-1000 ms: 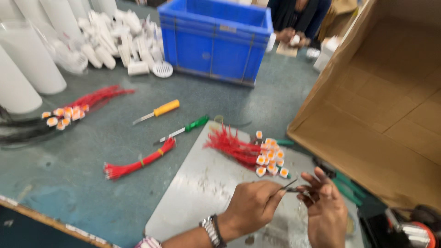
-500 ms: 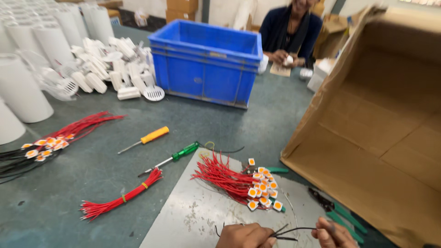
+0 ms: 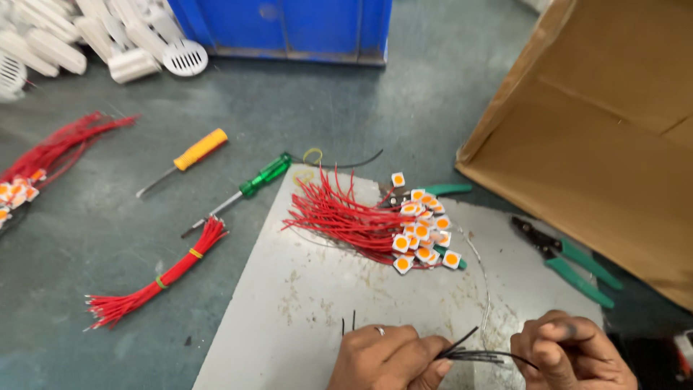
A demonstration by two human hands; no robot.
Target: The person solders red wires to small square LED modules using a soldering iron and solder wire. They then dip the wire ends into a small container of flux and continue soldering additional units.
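Observation:
My left hand (image 3: 390, 357) is at the bottom edge, closed on a small bunch of thin black wires (image 3: 473, 354) that stick out to the right. My right hand (image 3: 570, 354) pinches the far end of one of those wires. Both hands hover over a scuffed grey metal sheet (image 3: 303, 289). Above them on the sheet lies a pile of red wires with small square orange-and-white chips (image 3: 422, 231) on their ends.
A tied bundle of red wires (image 3: 155, 278) lies left of the sheet. A yellow-handled screwdriver (image 3: 191, 155) and a green-handled screwdriver (image 3: 249, 188) lie beyond. Green pliers (image 3: 570, 260) rest right, by an open cardboard box (image 3: 606, 130). A blue crate (image 3: 289, 25) and white plastic parts (image 3: 108, 36) sit at the back.
The view has tilted down and closer to the table. My hands, low in the frame half a second ago, are in view again, still holding the black wires.

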